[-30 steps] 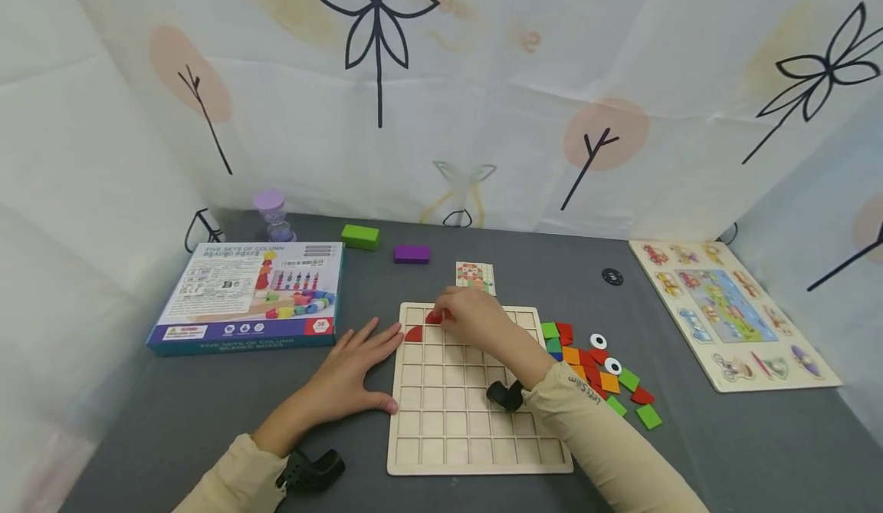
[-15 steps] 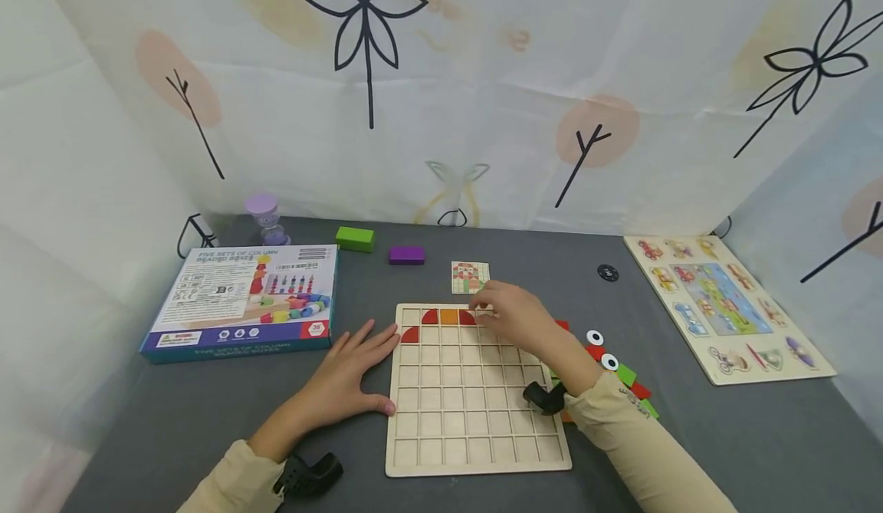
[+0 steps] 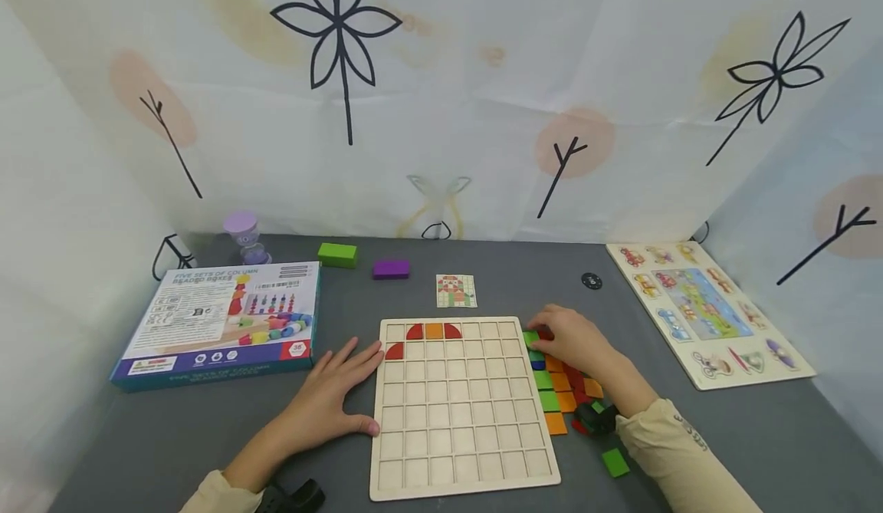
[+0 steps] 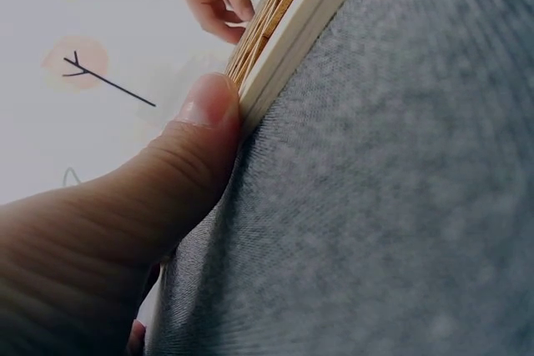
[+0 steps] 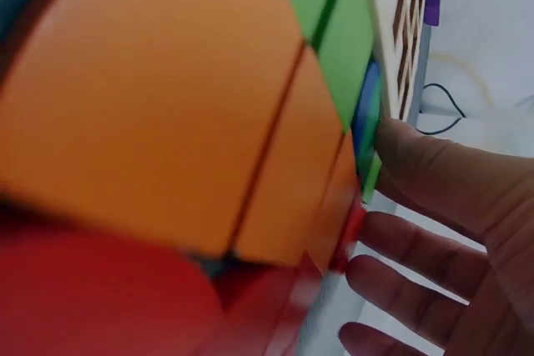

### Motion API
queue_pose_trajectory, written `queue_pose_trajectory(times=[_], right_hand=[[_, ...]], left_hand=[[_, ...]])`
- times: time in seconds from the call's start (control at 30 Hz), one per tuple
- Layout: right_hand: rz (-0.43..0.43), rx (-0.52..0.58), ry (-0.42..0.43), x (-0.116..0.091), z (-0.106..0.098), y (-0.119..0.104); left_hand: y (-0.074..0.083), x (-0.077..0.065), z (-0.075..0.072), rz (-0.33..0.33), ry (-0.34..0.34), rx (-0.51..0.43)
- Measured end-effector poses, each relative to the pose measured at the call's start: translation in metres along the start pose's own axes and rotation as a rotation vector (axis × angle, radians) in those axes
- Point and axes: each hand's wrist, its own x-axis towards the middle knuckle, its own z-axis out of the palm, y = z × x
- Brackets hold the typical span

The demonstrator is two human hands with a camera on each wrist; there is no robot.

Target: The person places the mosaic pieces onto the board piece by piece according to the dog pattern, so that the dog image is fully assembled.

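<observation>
A wooden grid board (image 3: 441, 421) lies on the grey table. In its top row an orange square tile (image 3: 434, 331) sits between two red quarter-round tiles; another red quarter-round tile (image 3: 394, 351) is in the second row at left. My left hand (image 3: 313, 398) rests spread at the board's left edge, its thumb (image 4: 204, 122) against the side. At the board's right, my right hand (image 3: 579, 342) reaches over a pile of green, orange, red and blue tiles. Its thumb (image 5: 409, 152) is by the green and blue tiles, fingertips near a red one; a firm grip cannot be seen.
A small pattern card (image 3: 455, 291) lies behind the board. A boxed bead set (image 3: 214, 321) is at left, with an hourglass, a green block (image 3: 337, 255) and a purple block (image 3: 391, 269) behind. A picture puzzle board (image 3: 710, 314) and a black disc (image 3: 591, 281) are at right.
My right hand has moved from the board's top row to the tile pile at right, leaving the red and orange tiles there uncovered. My left hand stays at the board's edge.
</observation>
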Motion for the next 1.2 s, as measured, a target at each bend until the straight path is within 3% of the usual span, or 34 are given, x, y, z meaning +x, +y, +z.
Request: queue_pose_trajectory(times=[0.3, 0.53, 0.67, 0.93, 1.2], right_hand=[[0.01, -0.094, -0.001, 0.004, 0.0, -0.004], [-0.019, -0.121, 0.079, 0.008, -0.001, -0.009], [-0.086, -0.105, 0.106, 0.017, 0.0, -0.035], [-0.351, -0.086, 0.096, 0.04, 0.02, -0.117], [-0.439, -0.124, 0.036, 0.05, 0.034, -0.162]], left_hand=[[0.0, -0.001, 0.001, 0.004, 0.004, 0.022], [0.002, 0.0, 0.001, 0.007, -0.003, 0.031], [0.002, -0.001, -0.001, 0.003, -0.008, 0.027], [0.002, -0.002, -0.004, -0.012, -0.015, 0.021], [0.002, -0.003, -0.004, -0.003, -0.011, 0.013]])
